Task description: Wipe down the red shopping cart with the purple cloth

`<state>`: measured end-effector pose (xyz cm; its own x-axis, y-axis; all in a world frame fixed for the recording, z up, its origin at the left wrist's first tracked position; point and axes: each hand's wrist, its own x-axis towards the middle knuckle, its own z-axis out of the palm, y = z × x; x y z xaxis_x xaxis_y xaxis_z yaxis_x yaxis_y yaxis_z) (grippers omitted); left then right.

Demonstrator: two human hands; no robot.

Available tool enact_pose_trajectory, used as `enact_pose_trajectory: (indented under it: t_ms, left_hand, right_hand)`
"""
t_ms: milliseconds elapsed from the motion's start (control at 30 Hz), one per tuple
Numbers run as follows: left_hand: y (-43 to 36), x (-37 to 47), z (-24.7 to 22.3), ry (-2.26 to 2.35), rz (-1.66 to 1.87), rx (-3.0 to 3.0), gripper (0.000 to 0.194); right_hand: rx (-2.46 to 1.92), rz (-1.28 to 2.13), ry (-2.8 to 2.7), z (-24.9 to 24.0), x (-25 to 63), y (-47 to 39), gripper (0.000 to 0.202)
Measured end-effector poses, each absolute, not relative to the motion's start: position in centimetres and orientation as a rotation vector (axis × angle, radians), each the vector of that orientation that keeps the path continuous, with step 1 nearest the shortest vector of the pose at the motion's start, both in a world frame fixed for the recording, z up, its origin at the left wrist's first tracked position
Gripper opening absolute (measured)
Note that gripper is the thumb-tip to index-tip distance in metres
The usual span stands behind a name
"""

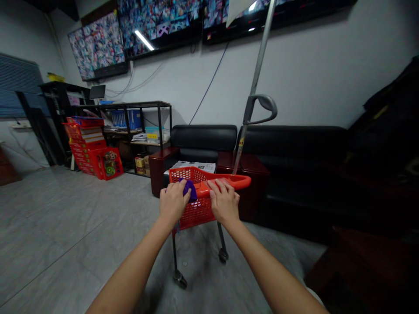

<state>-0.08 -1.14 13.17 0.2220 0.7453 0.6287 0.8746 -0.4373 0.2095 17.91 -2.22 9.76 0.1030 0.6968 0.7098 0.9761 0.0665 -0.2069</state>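
A small red plastic shopping cart with a perforated basket stands before me on grey legs with caster wheels. My left hand is closed on a purple cloth, pressed against the left side of the basket's rim. On the red handle rail, my right hand rests with its fingers bent over the top. A tall metal pole with a grey loop grip rises from the cart's right side. The palms' undersides are hidden.
Black sofas with dark red wooden armrests stand behind the cart, newspapers between them. A shelf and stacked red boxes are at left. Dark brown furniture lies low at right. Large screens hang on the wall.
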Motion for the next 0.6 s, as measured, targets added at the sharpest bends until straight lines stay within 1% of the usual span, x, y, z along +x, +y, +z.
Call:
enact_pose_trajectory:
  t_ms: [67,167,367,500,600]
  left_hand:
    - [-1.3,-0.8,13.0,-1.618,-1.063,-2.249,0.037]
    - [-1.7,0.4,12.8,-1.676,-1.110,-2.127,0.038]
    - [-1.7,3.8,13.1,-1.523,-1.097,-2.183,0.036]
    - [-0.9,1.3,13.6,-1.507,-0.969,-2.291,0.040]
    - [-0.4,-0.9,13.8,-1.633,-0.881,-2.252,0.044]
  right_hand:
    - [-1.693,-0.508,-1.639,9.7,17.3,-2.4,0.044]
    - [-1.681,-0.504,-1.615,9.4,16.0,-2.5,0.044]
    - [-1.713,-0.519,-1.673,10.0,15.6,-2.9,0.044]
    - [-1.681,-0.536,-1.877,11.4,18.7,-2.6,0.044]
    - [-1.786,-0.471,-1.820,11.5,20.8,-1.7,0.046]
